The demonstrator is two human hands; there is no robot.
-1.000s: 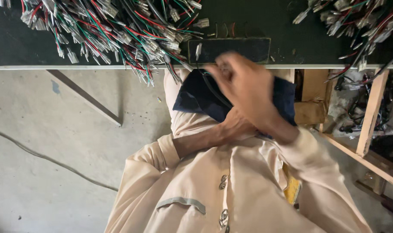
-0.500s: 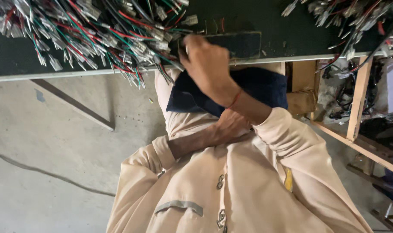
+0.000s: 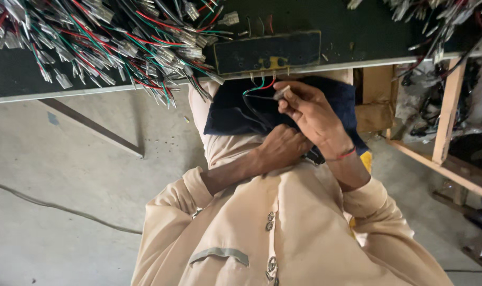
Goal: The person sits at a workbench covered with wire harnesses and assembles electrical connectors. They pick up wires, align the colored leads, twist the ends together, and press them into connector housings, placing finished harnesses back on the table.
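My right hand (image 3: 311, 110) is raised over my lap and pinches a small white connector (image 3: 281, 93) with thin red, green and black wires (image 3: 258, 89) trailing from it. My left hand (image 3: 281, 148) rests lower on a dark blue cloth (image 3: 228, 114) across my lap. Its fingers are curled closed where the black wires run in. Just above both hands is the table edge, where a dark rectangular pad (image 3: 267, 51) lies.
A big heap of red, green and black wire pieces with white connectors (image 3: 108, 42) covers the dark tabletop (image 3: 19, 79) at left. More wires (image 3: 442, 21) lie at far right. A wooden frame (image 3: 447, 116) stands to my right, and a cable (image 3: 50, 204) crosses the concrete floor.
My right hand has come back from the dark pad on the table to just above my lap, now pinching the connector and wires. My left hand has stayed in my lap.
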